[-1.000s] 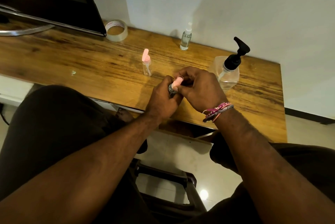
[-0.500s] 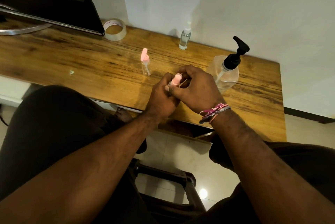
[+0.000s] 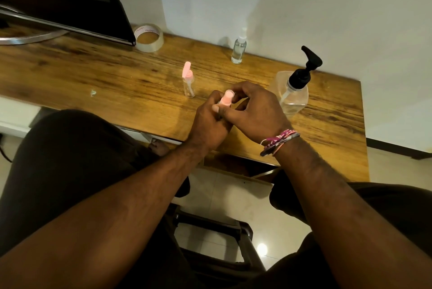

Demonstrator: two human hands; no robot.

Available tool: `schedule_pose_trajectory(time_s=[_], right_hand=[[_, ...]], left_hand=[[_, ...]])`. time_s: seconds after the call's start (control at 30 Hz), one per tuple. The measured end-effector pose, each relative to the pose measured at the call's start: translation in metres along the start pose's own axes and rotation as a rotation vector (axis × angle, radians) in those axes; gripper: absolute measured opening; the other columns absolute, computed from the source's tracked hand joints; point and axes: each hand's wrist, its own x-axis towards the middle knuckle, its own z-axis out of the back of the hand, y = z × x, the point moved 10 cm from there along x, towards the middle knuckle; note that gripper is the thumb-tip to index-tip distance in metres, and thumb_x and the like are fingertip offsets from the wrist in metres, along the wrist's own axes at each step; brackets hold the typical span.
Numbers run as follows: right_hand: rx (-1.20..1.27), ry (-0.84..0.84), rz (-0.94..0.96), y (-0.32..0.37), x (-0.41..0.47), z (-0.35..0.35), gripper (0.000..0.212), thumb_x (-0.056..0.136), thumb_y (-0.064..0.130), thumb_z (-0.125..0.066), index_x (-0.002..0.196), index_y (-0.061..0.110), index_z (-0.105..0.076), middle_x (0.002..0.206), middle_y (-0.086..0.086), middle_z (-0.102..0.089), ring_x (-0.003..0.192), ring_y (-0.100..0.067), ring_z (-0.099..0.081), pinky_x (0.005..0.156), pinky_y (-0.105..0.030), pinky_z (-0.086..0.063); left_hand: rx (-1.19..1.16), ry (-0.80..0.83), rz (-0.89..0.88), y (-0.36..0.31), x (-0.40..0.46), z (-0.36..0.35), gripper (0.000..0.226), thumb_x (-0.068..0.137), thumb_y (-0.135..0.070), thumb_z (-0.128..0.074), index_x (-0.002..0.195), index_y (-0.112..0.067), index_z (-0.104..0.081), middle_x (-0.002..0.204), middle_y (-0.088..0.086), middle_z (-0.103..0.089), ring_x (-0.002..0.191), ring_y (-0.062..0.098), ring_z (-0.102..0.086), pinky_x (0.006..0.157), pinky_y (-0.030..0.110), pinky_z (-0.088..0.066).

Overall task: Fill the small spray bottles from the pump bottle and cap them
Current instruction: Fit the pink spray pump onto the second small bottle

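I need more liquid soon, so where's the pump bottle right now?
In the head view the pump bottle stands on the right end of the wooden desk, just right of the right hand.

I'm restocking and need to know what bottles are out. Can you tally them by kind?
Pink-topped small spray bottles: 2, one standing on the desk, one held in both hands
Clear-topped small spray bottle: 1
Pump bottle: 1
Total: 4 bottles
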Motion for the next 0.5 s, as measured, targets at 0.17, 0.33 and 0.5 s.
schedule_pose_trajectory(time_s=[0.17,0.33,0.5], right_hand=[[0.034,0.057,0.019,0.001,0.003,0.001,0.026,0.089,0.034,-0.081,0.114,0.028,-0.077,0.112,0.012,-0.07,0.094,-0.003,-0.066,0.079,-0.023,-0.054],[0.027,-0.028,-0.035,-0.005,0.006,0.005,0.033,0.077,0.049,-0.089,0.09,0.023,-0.072,0.088,0.014,-0.067,0.077,-0.002,-0.064,0.063,-0.022,-0.048],[-0.002,-0.023,-0.041,-0.003,0.004,0.004,0.048,0.079,0.064,-0.08,0.105,0.025,-0.068,0.097,0.013,-0.068,0.083,-0.002,-0.064,0.066,-0.024,-0.051]], left_hand=[[0.024,-0.001,0.012,0.006,0.004,0.003,0.035,0.095,-0.024,-0.069,0.121,-0.003,-0.06,0.101,0.017,-0.071,0.092,0.036,-0.07,0.073,0.061,-0.057],[0.019,0.037,0.045,0.002,0.004,-0.001,0.02,0.092,-0.026,-0.068,0.107,-0.018,-0.059,0.085,0.006,-0.067,0.076,0.027,-0.067,0.06,0.056,-0.056],[0.013,0.043,0.028,-0.004,0.004,-0.002,0.033,0.09,-0.039,-0.065,0.108,-0.012,-0.058,0.086,0.005,-0.066,0.078,0.029,-0.066,0.064,0.057,-0.057]])
